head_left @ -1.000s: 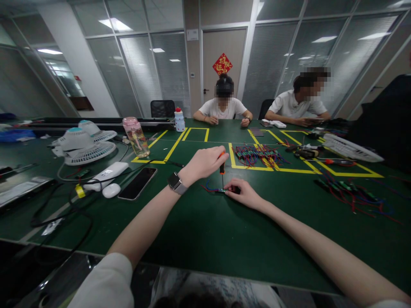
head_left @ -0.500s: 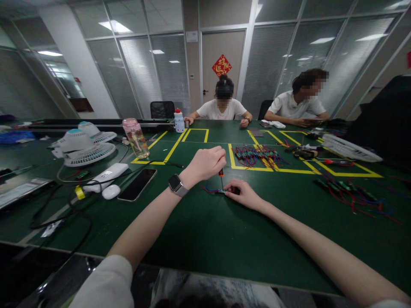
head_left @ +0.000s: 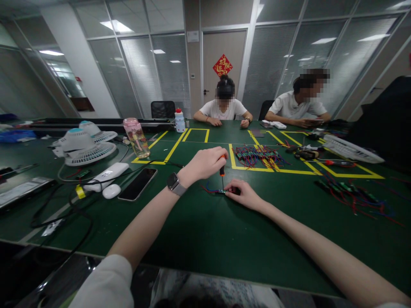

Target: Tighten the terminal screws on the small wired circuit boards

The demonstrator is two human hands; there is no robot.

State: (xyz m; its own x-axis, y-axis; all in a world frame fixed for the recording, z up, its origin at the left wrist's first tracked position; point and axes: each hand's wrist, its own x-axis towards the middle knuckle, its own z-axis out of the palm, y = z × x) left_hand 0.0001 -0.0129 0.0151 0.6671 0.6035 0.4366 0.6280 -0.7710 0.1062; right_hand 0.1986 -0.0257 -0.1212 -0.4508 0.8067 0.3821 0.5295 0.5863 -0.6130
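My left hand [head_left: 207,162], with a watch [head_left: 174,182] on its wrist, grips a screwdriver [head_left: 222,170] with an orange and black handle. The shaft stands upright and its tip meets a small green circuit board [head_left: 222,191] lying on the table. My right hand [head_left: 243,193] pinches the right end of that board and holds it against the table; its fingertips cover that end. Red and blue wires [head_left: 208,187] run out from the board's left end.
Wired boards lie in a bundle [head_left: 257,155] inside yellow tape, with another pile [head_left: 349,192] at right. A phone [head_left: 138,184], a white mouse [head_left: 111,191], a bottle [head_left: 136,139] and fans [head_left: 86,147] stand left. Two people sit across the green table [head_left: 192,239].
My left hand has loosened from wrapping the handle top, so more of the screwdriver handle shows. My right hand and the board stay put. The person opposite drew one hand inward.
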